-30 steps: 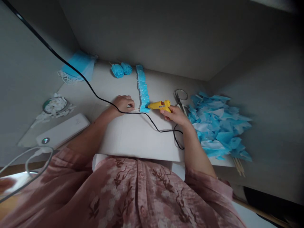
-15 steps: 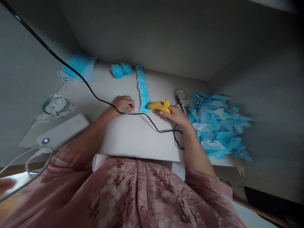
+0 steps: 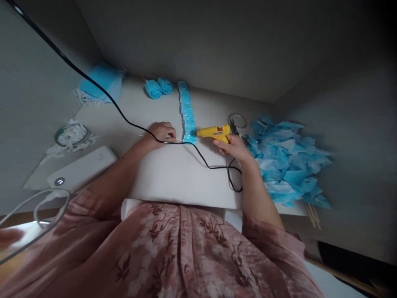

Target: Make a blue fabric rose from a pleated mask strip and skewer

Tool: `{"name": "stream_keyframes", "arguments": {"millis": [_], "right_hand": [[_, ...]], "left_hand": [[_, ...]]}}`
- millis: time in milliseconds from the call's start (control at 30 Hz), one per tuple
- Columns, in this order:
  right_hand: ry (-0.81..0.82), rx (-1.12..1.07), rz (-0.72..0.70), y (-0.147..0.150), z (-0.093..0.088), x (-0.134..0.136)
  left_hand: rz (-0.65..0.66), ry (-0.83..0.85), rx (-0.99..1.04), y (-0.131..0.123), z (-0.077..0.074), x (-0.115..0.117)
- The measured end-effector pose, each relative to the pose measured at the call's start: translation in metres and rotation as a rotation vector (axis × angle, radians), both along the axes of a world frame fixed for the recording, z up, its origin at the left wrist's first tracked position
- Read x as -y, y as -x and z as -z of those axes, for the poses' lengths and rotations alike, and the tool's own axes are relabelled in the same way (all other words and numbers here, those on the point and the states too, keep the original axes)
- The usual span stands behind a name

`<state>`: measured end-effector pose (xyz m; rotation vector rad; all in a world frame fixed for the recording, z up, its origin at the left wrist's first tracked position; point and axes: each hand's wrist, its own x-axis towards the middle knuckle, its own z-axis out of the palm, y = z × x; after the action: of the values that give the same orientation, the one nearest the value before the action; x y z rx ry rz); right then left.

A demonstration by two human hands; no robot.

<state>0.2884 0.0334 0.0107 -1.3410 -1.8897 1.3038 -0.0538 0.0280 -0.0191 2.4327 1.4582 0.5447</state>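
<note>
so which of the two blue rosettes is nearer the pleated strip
The right-hand rosette: it sits between the left-hand rosette and the pleated strip, slightly farther back than its neighbour.

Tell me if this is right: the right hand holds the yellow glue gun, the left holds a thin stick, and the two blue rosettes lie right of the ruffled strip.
Not quite: the two blue rosettes lie left of the ruffled strip, as the head view shows. The right hand does hold the yellow glue gun, and the left hand a thin stick.
</note>
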Motion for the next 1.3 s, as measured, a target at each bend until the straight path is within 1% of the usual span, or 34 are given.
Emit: {"name": "stream_keyframes", "arguments": {"millis": [200, 300, 500, 700, 1000, 1133, 1300], "right_hand": [[-0.023, 0.106, -0.052, 0.012, -0.007, 0.005], [-0.037, 0.126, -0.056, 0.015, -0.009, 0.007], [-0.058, 0.143, -0.066, 0.013, -0.006, 0.005], [-0.061, 0.156, -0.073, 0.012, -0.005, 0.005], [-0.058, 0.160, -0.080, 0.014, -0.011, 0.007], [-0.055, 0.143, -0.105, 0.015, -0.009, 0.007], [-0.012, 0.114, -0.140, 0.016, -0.005, 0.009]], "left_hand": [[0.018, -0.052, 0.001, 0.001, 0.007, -0.002], [0.018, -0.067, 0.002, 0.001, 0.008, -0.003], [0.017, -0.044, 0.017, 0.002, 0.005, -0.002], [0.008, -0.055, 0.001, 0.002, 0.008, -0.003], [0.042, -0.040, -0.003, 0.003, 0.002, -0.001], [0.080, -0.060, -0.008, 0.005, 0.001, -0.001], [0.142, -0.025, -0.017, 0.012, -0.004, -0.002]]}}
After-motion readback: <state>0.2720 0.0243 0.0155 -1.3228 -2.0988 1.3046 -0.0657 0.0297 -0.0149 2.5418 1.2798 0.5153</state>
